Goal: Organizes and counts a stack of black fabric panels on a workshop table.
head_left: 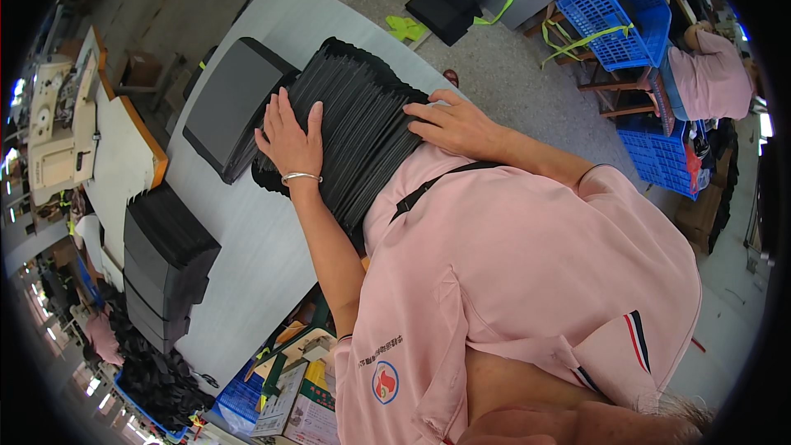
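While the left hand [293, 146], grip wide, touches the black stack [356, 115] at nine o'clock, right hand [460, 125], grip loosely spread, at three

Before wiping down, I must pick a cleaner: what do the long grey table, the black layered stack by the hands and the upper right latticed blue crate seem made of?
Long grey table: probably laminate, satin; smooth, even surface.
Black layered stack: fabric or foam, perhaps; matt, with dull, uneven edges.
Latticed blue crate: likely moulded plastic, slightly glossy; uniform colour, regular openings.
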Demonstrator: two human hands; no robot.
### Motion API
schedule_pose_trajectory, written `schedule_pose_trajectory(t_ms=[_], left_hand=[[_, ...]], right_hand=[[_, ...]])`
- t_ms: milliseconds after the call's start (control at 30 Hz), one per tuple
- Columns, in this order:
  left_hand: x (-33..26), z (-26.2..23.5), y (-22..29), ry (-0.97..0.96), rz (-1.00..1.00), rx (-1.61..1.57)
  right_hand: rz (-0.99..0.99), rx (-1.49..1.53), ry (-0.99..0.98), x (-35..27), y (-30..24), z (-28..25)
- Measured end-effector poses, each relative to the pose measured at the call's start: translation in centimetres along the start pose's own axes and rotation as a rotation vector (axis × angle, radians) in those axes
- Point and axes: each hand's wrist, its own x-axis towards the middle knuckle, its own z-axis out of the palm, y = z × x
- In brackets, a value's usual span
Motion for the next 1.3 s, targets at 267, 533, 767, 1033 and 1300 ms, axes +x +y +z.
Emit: schedule_pose_trajectory(t_ms=[267, 533, 767, 1033, 1300], left_hand=[[-0.1, 0.0, 0.1, -0.002, 0.000, 0.001], [-0.1, 0.5, -0.2, 0.047, 0.016, 0.025], [-0.1, 0.4, -0.1, 0.041, 0.018, 0.032], [-0.3, 0.4, -0.1, 0.038, 0.013, 0.032], [-0.6, 0.3, 0.2, 0.040, 0.015, 0.022]], right_hand=[[0.003, 0.030, -0.058, 0.1, 0.0, -0.3], [0.027, 0.012, -0.011, 0.6, -0.4, -0.3], [0.023, 0.007, -0.068, 0.6, -0.2, 0.1], [0.025, 0.011, -0.077, 1.0, -0.5, -0.1], [0.032, -0.004, -0.073, 1.4, -0.5, 0.1]])
